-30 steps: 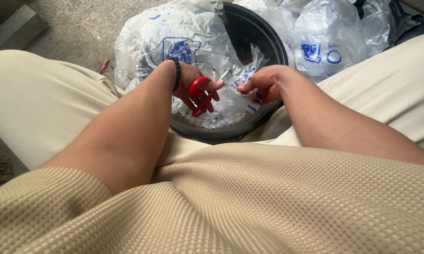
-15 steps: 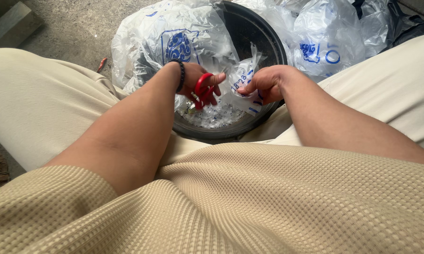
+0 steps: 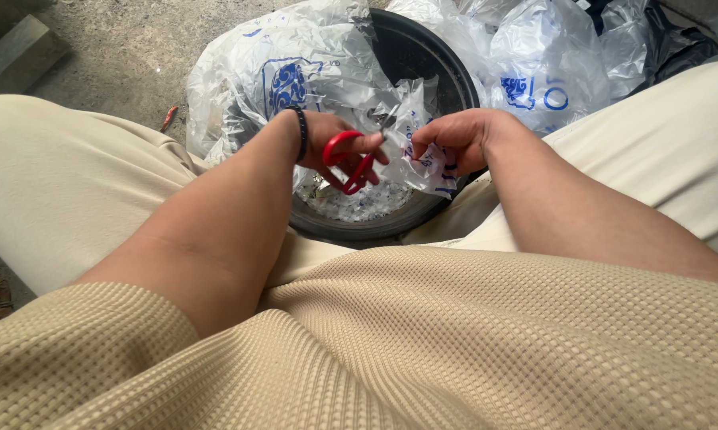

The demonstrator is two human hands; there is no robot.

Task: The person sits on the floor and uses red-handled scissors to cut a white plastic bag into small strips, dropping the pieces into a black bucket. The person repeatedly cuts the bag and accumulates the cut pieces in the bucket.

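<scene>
The left hand (image 3: 339,151) has its fingers (image 3: 371,143) threaded through the red plastic loop handles of a pair of scissors (image 3: 349,163), closed round them in a working grip; the short metal blades point up and to the right, their long axis slanting toward the other hand. The right hand (image 3: 454,139) pinches a crumpled piece of clear plastic film with blue print (image 3: 430,163), fingers shut on its upper edge so that the film hangs down just right of the blade tips. So the film lies to the right of the scissors, touching or nearly touching the blades, and the left hand is the one that brings the cutting edge to it; whether the blades are parted or shut is too small to tell. Both hands hover over a round black plastic basin (image 3: 422,60) set on the concrete floor (image 3: 128,48) between the person's knees, and small clear plastic snippets (image 3: 351,203) lie heaped in its bottom. A large clear plastic bag with a dark blue emblem in a blue rectangular frame (image 3: 287,80) drapes over the basin's left rim. Behind the basin, at upper right, more clear plastic bags (image 3: 550,72) are piled, bearing a blue emblem and blue ring-shaped marks. A black bead bracelet (image 3: 300,131) circles the left wrist.
</scene>
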